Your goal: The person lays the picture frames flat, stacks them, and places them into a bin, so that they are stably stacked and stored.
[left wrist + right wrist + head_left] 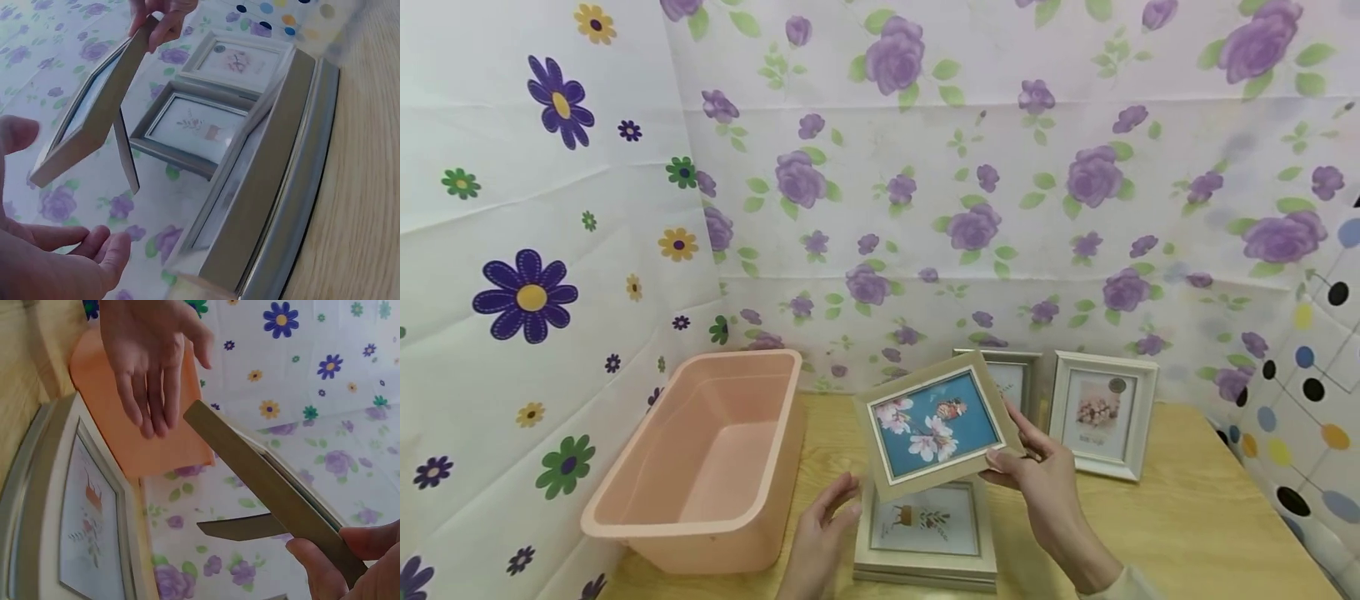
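Observation:
My right hand (1047, 483) pinches one end of a gold picture frame (936, 423) that shows a butterfly and blossoms on blue. It is tilted in the air above a stack of frames (925, 562) whose top one has a potted-plant print. From the back of the held frame a stand leg (127, 150) sticks out, seen in the left wrist view. To the left of the stack is my left hand (820, 537), fingers relaxed, holding nothing. In the right wrist view the left hand (150, 369) appears apart from the held frame's far end.
A pink plastic basin (767, 467) stands on the wooden table (1210, 492) at the left. Behind, a silver frame (1033, 375) stands partly hidden by the held one, with a white frame (1105, 417) propped to its right. Patterned cloth lines the back and sides.

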Motion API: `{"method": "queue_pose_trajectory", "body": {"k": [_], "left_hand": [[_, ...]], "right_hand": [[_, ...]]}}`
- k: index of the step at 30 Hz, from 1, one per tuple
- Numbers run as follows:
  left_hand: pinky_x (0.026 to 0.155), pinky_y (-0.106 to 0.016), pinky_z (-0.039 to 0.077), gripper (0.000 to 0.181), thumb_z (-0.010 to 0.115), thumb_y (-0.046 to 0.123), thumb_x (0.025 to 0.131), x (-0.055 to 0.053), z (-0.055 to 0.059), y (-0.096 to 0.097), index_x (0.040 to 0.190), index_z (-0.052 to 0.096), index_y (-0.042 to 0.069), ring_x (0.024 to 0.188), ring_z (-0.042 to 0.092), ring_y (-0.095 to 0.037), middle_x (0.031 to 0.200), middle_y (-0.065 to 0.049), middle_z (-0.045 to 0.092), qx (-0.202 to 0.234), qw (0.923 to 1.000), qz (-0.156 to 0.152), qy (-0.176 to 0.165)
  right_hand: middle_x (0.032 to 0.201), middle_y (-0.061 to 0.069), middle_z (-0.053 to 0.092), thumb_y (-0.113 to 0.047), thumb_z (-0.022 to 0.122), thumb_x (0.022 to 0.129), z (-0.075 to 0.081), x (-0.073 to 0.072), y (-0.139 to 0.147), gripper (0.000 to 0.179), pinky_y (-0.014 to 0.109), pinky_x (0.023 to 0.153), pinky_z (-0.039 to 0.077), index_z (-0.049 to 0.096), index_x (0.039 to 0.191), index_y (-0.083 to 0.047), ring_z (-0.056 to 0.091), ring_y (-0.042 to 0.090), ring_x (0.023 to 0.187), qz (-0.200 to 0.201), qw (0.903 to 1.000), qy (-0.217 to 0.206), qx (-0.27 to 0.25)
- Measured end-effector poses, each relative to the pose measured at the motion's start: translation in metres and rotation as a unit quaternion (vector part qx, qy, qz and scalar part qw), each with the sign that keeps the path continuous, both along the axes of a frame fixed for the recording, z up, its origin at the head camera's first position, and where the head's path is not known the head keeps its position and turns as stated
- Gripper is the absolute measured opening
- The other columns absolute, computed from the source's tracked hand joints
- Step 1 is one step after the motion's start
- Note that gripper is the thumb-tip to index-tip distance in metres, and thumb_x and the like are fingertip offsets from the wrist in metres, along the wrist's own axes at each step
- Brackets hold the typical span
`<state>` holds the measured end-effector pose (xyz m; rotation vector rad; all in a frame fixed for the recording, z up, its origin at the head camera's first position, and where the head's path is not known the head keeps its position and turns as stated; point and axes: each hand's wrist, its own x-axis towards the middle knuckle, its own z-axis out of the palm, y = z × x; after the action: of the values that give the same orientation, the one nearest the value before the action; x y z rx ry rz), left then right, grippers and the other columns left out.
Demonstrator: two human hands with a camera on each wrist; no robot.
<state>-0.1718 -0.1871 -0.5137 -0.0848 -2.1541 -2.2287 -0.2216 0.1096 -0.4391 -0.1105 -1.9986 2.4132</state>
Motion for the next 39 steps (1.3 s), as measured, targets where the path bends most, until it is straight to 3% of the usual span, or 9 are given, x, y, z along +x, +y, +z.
{"method": "queue_pose_trajectory", "body": {"k": [2,4,6,8,11,15,24,33,39], "left_hand": [[0.124,-0.025,0.044,0.071,0.048,0.021,0.113,-0.004,0.001,0.002,0.163,0.020,-0.021,0.159,0.038,-0.050,0.169,-0.043,0.031,0.043,0.9984,-0.036,-0.002],[0.132,-0.031,0.034,0.077,0.035,0.030,0.116,-0.010,0.001,0.003,0.164,0.005,-0.022,0.165,0.018,-0.056,0.173,-0.045,0.014,0.101,0.9906,-0.091,-0.011],[0.134,-0.032,0.030,0.080,0.024,0.035,0.115,-0.016,0.001,0.005,0.164,-0.005,-0.021,0.167,0.010,-0.054,0.175,-0.044,0.003,0.158,0.9766,-0.144,-0.024],[0.130,-0.026,0.036,0.082,0.018,0.042,0.116,-0.022,0.000,0.007,0.166,-0.003,-0.020,0.167,0.022,-0.046,0.174,-0.043,0.014,0.185,0.9669,-0.171,-0.042],[0.120,-0.027,0.047,0.081,0.015,0.046,0.116,-0.028,-0.001,0.011,0.166,0.013,-0.017,0.153,0.048,-0.027,0.161,-0.027,0.049,0.220,0.9550,-0.187,-0.067],[0.111,-0.034,0.052,0.072,0.018,0.046,0.115,-0.029,-0.002,0.013,0.158,0.044,-0.005,0.127,0.063,-0.015,0.131,-0.001,0.068,0.251,0.9475,-0.174,-0.094],[0.109,-0.028,0.050,0.053,0.024,0.036,0.116,-0.025,-0.002,0.016,0.132,0.070,0.015,0.121,0.058,-0.012,0.125,0.003,0.066,0.251,0.9546,-0.147,-0.064],[0.118,-0.025,0.047,0.065,0.025,0.028,0.115,-0.019,-0.003,0.012,0.167,0.022,-0.011,0.137,0.056,-0.008,0.147,0.007,0.058,0.220,0.9634,-0.153,0.001],[0.110,-0.025,0.052,0.067,0.040,0.008,0.107,-0.011,0.000,0.015,0.163,0.018,-0.022,0.134,0.056,-0.009,0.150,-0.002,0.056,0.135,0.9779,-0.127,0.097]], "right_hand": [[0.167,0.032,0.039,0.011,0.067,0.098,-0.003,0.007,0.002,0.081,0.034,0.083,0.068,0.043,0.169,-0.021,0.080,0.011,0.090,-0.001,0.9999,-0.010,-0.014],[0.176,0.030,0.024,0.011,0.066,0.100,-0.005,0.015,0.003,0.082,0.033,0.084,0.068,0.039,0.170,-0.022,0.079,0.011,0.088,0.000,0.9995,-0.023,-0.022],[0.174,0.030,0.027,0.010,0.066,0.101,-0.007,0.023,0.004,0.081,0.034,0.085,0.068,0.039,0.170,-0.022,0.079,0.011,0.088,-0.007,0.9988,-0.040,-0.027],[0.163,0.029,0.044,0.009,0.067,0.100,-0.010,0.032,0.004,0.081,0.036,0.086,0.068,0.042,0.169,-0.023,0.080,0.014,0.093,-0.019,0.9978,-0.056,-0.031],[0.151,0.026,0.052,0.010,0.068,0.099,-0.014,0.042,0.003,0.079,0.039,0.086,0.069,0.045,0.168,-0.021,0.081,0.018,0.099,-0.035,0.9960,-0.071,-0.041],[0.164,0.030,0.036,0.013,0.068,0.097,-0.020,0.053,0.002,0.082,0.043,0.086,0.068,0.041,0.169,-0.016,0.079,0.022,0.101,-0.042,0.9934,-0.086,-0.062],[0.132,0.021,0.066,0.015,0.074,0.091,-0.034,0.061,0.005,0.084,0.047,0.084,0.069,0.049,0.164,-0.017,0.080,0.025,0.098,-0.073,0.9901,-0.104,-0.060],[0.120,0.016,0.066,0.015,0.078,0.088,-0.047,0.061,0.009,0.082,0.044,0.083,0.069,0.065,0.145,-0.043,0.081,0.024,0.094,-0.084,0.9878,-0.115,-0.063],[0.117,0.016,0.059,0.017,0.077,0.088,-0.052,0.059,0.006,0.087,0.042,0.082,0.069,0.054,0.160,-0.025,0.080,0.024,0.090,-0.089,0.9872,-0.117,-0.063]]}}
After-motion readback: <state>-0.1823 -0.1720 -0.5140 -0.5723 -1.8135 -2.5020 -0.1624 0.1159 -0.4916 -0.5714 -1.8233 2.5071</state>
